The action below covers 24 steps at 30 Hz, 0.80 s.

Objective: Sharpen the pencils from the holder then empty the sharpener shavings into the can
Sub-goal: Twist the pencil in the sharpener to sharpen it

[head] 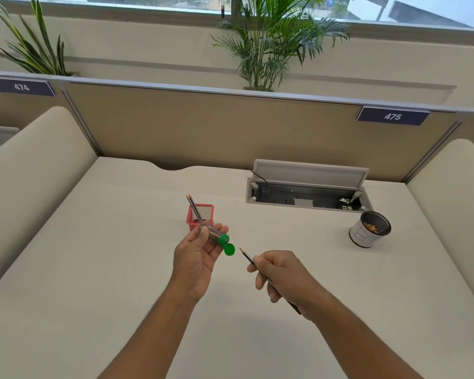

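1. Here, over a pale desk (121, 269), a person's left hand (196, 258) grips a clear tube sharpener (214, 234) by its barrel. The palm is turned up, with thumb and fingers curled round it. The green end faces the other hand and its round lid (229, 250) hangs open.
2. The right hand (282, 272) pinches a dark pencil (248, 259) between thumb and forefinger. The tip points up and left at the sharpener's mouth, near it but not yet in. The rest of the shaft runs back under the hand.
3. Judged by looks, the pencil is light and stiff but its point is brittle. A hold close behind the tip, as here, should keep it straight on entry.
4. The sharpener looks like light, smooth plastic that is likely to twist in the palm. A grip on the barrel, clear of the hinged lid, seems wise.
5. Both forearms reach forward from the bottom edge, hands raised off the desk and angled toward each other.
6. Behind the left hand stands a red mesh holder (200, 217) with 2 pencils (192, 205) upright in it.
7. Well apart on the right sits the can (370, 232), with brown shavings visible inside. Beyond it is an open cable tray (307, 195).
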Each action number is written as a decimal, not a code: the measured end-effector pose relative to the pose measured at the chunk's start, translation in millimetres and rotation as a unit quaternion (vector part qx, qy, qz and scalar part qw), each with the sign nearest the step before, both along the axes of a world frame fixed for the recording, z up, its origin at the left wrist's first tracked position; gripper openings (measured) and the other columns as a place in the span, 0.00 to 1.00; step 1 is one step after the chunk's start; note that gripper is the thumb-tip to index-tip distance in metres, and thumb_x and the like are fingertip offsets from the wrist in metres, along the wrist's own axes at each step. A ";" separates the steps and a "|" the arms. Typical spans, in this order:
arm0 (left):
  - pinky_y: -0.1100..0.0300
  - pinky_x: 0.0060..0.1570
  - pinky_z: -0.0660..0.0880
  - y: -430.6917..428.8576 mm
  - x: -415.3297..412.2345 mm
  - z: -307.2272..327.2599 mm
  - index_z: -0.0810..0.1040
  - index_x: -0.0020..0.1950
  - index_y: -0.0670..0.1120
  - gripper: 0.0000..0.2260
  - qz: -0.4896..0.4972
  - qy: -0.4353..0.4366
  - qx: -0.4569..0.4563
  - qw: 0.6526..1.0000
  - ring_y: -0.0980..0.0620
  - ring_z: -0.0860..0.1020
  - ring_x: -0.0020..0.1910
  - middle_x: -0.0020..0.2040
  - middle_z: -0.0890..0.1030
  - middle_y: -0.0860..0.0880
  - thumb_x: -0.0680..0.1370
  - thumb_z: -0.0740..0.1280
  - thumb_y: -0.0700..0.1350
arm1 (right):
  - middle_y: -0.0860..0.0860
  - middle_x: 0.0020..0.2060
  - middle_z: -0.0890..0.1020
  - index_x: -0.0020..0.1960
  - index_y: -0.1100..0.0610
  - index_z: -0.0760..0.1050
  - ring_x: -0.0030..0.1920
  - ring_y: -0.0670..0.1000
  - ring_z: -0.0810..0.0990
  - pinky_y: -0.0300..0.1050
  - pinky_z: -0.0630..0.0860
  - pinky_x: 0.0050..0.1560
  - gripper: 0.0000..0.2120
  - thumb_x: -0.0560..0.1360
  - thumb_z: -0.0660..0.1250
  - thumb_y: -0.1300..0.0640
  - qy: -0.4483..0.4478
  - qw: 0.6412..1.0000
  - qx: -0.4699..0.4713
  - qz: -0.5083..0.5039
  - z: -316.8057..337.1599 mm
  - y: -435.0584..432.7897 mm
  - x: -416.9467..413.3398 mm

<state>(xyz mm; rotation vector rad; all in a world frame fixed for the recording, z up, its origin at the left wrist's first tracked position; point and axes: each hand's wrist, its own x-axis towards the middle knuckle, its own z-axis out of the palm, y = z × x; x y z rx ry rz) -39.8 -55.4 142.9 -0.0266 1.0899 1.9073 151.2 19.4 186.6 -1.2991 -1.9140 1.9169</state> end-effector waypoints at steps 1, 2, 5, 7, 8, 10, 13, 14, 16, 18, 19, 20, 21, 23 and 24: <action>0.51 0.58 0.86 -0.7 -0.4 -1.2 0.77 0.72 0.36 0.15 0.002 -0.003 -0.001 1.000 0.41 0.87 0.61 0.65 0.85 0.34 0.88 0.60 0.41 | 0.53 0.34 0.84 0.51 0.60 0.83 0.26 0.51 0.71 0.43 0.71 0.31 0.16 0.85 0.60 0.52 0.004 1.000 0.000 -0.002 -0.1 0.0 0.5; 0.51 0.58 0.85 -1.6 -0.4 -1.9 0.77 0.72 0.36 0.15 0.003 -0.006 -0.002 1.000 0.41 0.87 0.61 0.65 0.85 0.35 0.88 0.60 0.41 | 0.53 0.34 0.84 0.51 0.60 0.82 0.26 0.51 0.71 0.42 0.71 0.31 0.16 0.85 0.61 0.52 0.008 1.000 -0.001 -0.004 0.1 0.2 0.3; 0.52 0.56 0.86 -3.3 0.1 -4.3 0.77 0.71 0.34 0.15 0.008 -0.016 -0.001 1.000 0.42 0.87 0.60 0.65 0.84 0.34 0.88 0.60 0.41 | 0.53 0.35 0.84 0.51 0.59 0.82 0.28 0.52 0.72 0.42 0.71 0.32 0.13 0.84 0.62 0.53 0.021 1.000 0.003 -0.009 2.7 -0.8 -1.7; 0.51 0.57 0.86 -3.4 0.7 -5.5 0.76 0.72 0.33 0.16 0.008 -0.018 0.002 1.000 0.42 0.87 0.60 0.65 0.84 0.33 0.88 0.61 0.41 | 0.53 0.35 0.84 0.51 0.59 0.82 0.28 0.51 0.73 0.42 0.72 0.32 0.11 0.83 0.63 0.54 0.021 1.000 0.014 -0.009 3.6 -1.7 -3.8; 0.51 0.58 0.85 -3.3 1.4 -5.5 0.76 0.72 0.34 0.16 0.005 -0.018 0.002 1.000 0.41 0.87 0.60 0.65 0.84 0.33 0.88 0.61 0.41 | 0.53 0.36 0.84 0.51 0.59 0.81 0.28 0.51 0.74 0.43 0.72 0.31 0.10 0.83 0.64 0.55 0.018 1.000 0.023 -0.009 3.7 -2.2 -4.9; 0.48 0.61 0.84 -3.0 3.2 -4.9 0.78 0.69 0.35 0.14 -0.002 -0.014 0.001 1.000 0.41 0.87 0.60 0.64 0.85 0.34 0.88 0.61 0.41 | 0.55 0.37 0.85 0.50 0.57 0.81 0.28 0.51 0.76 0.45 0.74 0.31 0.08 0.82 0.65 0.56 0.006 0.998 0.056 -0.004 2.7 -3.1 -7.9; 0.46 0.63 0.82 -1.9 6.4 -3.6 0.80 0.67 0.37 0.13 -0.009 -0.012 0.001 1.000 0.40 0.87 0.60 0.62 0.87 0.36 0.88 0.62 0.41 | 0.53 0.38 0.85 0.47 0.52 0.80 0.28 0.48 0.77 0.43 0.75 0.30 0.07 0.81 0.65 0.56 -0.027 0.992 0.122 0.007 1.0 -3.5 -13.3; 0.46 0.64 0.82 -1.3 7.1 -3.3 0.80 0.68 0.37 0.13 -0.010 -0.012 0.001 1.000 0.40 0.87 0.61 0.62 0.87 0.36 0.88 0.62 0.41 | 0.53 0.39 0.85 0.47 0.51 0.80 0.28 0.47 0.77 0.43 0.76 0.30 0.06 0.81 0.65 0.56 -0.036 0.989 0.142 0.012 0.8 -3.5 -14.9; 0.45 0.64 0.82 0.0 7.9 -3.3 0.79 0.68 0.37 0.13 -0.012 -0.014 0.002 1.000 0.39 0.87 0.61 0.63 0.86 0.36 0.87 0.62 0.41 | 0.51 0.38 0.84 0.47 0.49 0.79 0.28 0.46 0.77 0.47 0.79 0.32 0.06 0.81 0.65 0.54 -0.057 0.981 0.185 0.024 -0.5 -3.5 -16.9; 0.45 0.64 0.82 0.6 7.7 -3.4 0.78 0.69 0.36 0.14 -0.011 -0.015 0.000 1.000 0.39 0.86 0.61 0.63 0.86 0.35 0.87 0.62 0.41 | 0.49 0.38 0.84 0.48 0.47 0.79 0.30 0.48 0.79 0.52 0.82 0.38 0.05 0.81 0.65 0.52 -0.079 0.970 0.227 0.032 -2.2 -3.4 -17.4; 0.45 0.64 0.82 0.4 7.6 -3.2 0.78 0.70 0.36 0.14 -0.010 -0.014 -0.001 1.000 0.39 0.87 0.61 0.63 0.86 0.35 0.88 0.62 0.41 | 0.49 0.37 0.84 0.48 0.46 0.79 0.32 0.49 0.81 0.53 0.83 0.39 0.05 0.81 0.65 0.51 -0.088 0.966 0.241 0.032 -2.8 -3.6 -17.3; 0.45 0.64 0.82 0.0 7.4 -2.7 0.78 0.70 0.37 0.14 -0.010 -0.012 -0.002 1.000 0.39 0.87 0.61 0.62 0.86 0.36 0.88 0.62 0.41 | 0.48 0.37 0.84 0.48 0.46 0.79 0.33 0.50 0.81 0.54 0.83 0.40 0.05 0.80 0.65 0.50 -0.093 0.963 0.252 0.030 -2.9 -4.0 -17.5; 0.45 0.64 0.82 -0.6 7.7 -2.4 0.77 0.71 0.37 0.14 -0.011 -0.008 -0.002 1.000 0.39 0.87 0.61 0.62 0.87 0.36 0.88 0.62 0.41 | 0.48 0.37 0.84 0.48 0.46 0.79 0.35 0.49 0.82 0.54 0.83 0.41 0.04 0.81 0.65 0.50 -0.097 0.960 0.262 0.029 -2.4 -4.6 -17.8; 0.45 0.64 0.82 -0.9 9.4 -1.7 0.77 0.71 0.37 0.14 -0.014 -0.002 -0.005 1.000 0.39 0.87 0.61 0.62 0.87 0.37 0.87 0.62 0.41 | 0.47 0.37 0.84 0.50 0.47 0.79 0.37 0.48 0.82 0.51 0.82 0.42 0.04 0.81 0.66 0.50 -0.102 0.953 0.284 0.029 -1.4 -5.9 -19.2; 0.45 0.63 0.82 -1.1 10.7 -1.0 0.77 0.71 0.37 0.15 -0.016 0.000 -0.006 1.000 0.39 0.87 0.61 0.62 0.86 0.36 0.87 0.63 0.41 | 0.47 0.38 0.84 0.51 0.49 0.80 0.38 0.48 0.81 0.49 0.81 0.42 0.04 0.81 0.67 0.50 -0.102 0.950 0.293 0.027 -1.1 -6.7 -20.1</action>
